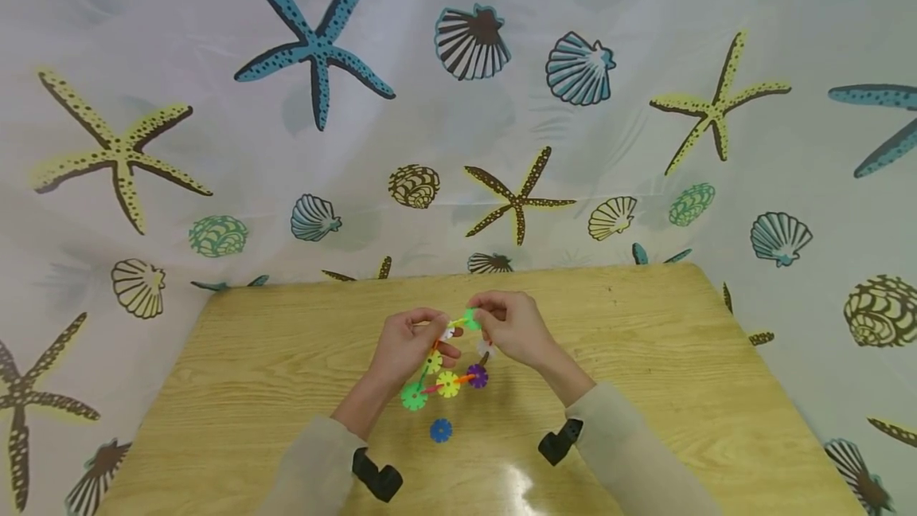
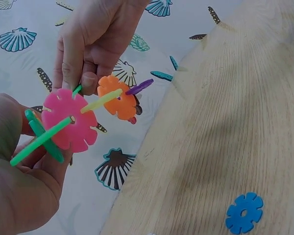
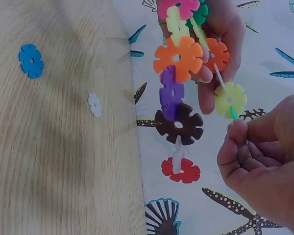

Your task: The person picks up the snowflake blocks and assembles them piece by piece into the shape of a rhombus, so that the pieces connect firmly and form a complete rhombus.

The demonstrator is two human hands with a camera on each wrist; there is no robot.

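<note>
Both hands hold a chain of colourful notched plastic flower discs slotted edge to edge. In the head view my left hand grips the chain near a white disc. Thumb and fingers of my right hand pinch a green disc, slotted to a yellow one. The rest of the chain hangs below the hands, with a green disc, a yellow disc and a purple disc. In the right wrist view a brown disc and a red disc form its loose end.
A loose blue disc lies on the wooden table near me. The right wrist view also shows a small white disc on the tabletop. Behind the table hangs a curtain printed with starfish and shells.
</note>
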